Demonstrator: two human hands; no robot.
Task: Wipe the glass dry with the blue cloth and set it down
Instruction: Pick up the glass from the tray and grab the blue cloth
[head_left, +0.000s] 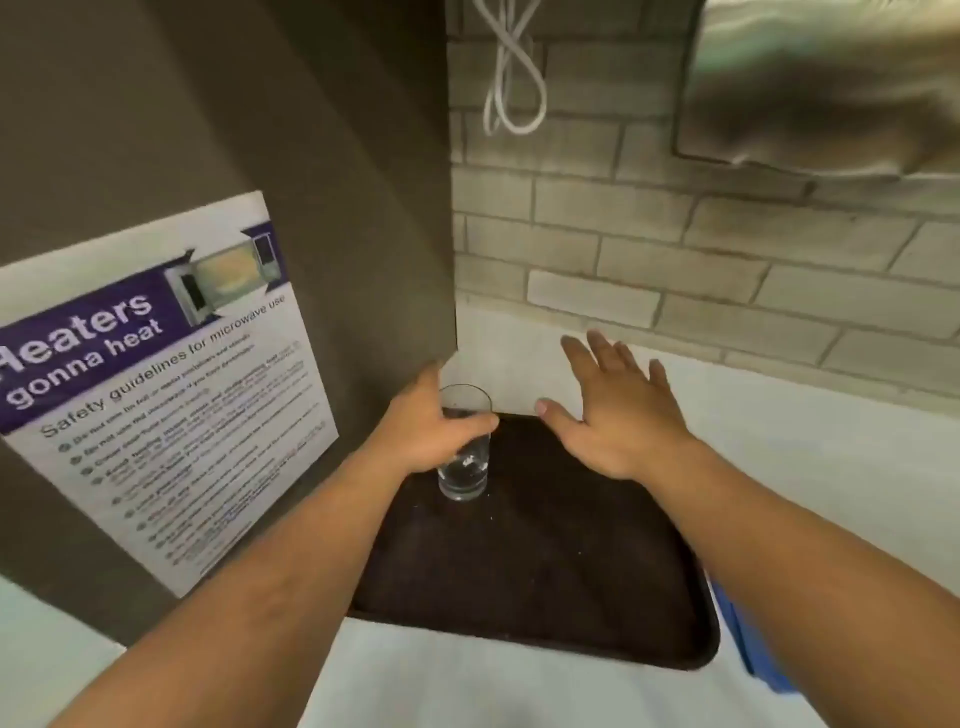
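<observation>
Standing upright on the tray — glass, left grip clamped round it — right hand spread.

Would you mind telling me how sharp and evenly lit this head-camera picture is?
Head view: the glass in the left hand and the poster's headline read fairly sharp; the steel dispenser top right is smeared and glary; wide-angle bending shows in the brick lines; lighting is soft.

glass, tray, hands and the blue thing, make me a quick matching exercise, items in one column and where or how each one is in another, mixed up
1. glass
2. tray
3. right hand
4. blue thing

a. open, fingers spread, holding nothing
b. dark, flat on the pale counter
c. upright, gripped by the left hand
d. partly hidden past the right forearm

Pairs: 1-c, 2-b, 3-a, 4-d
</observation>
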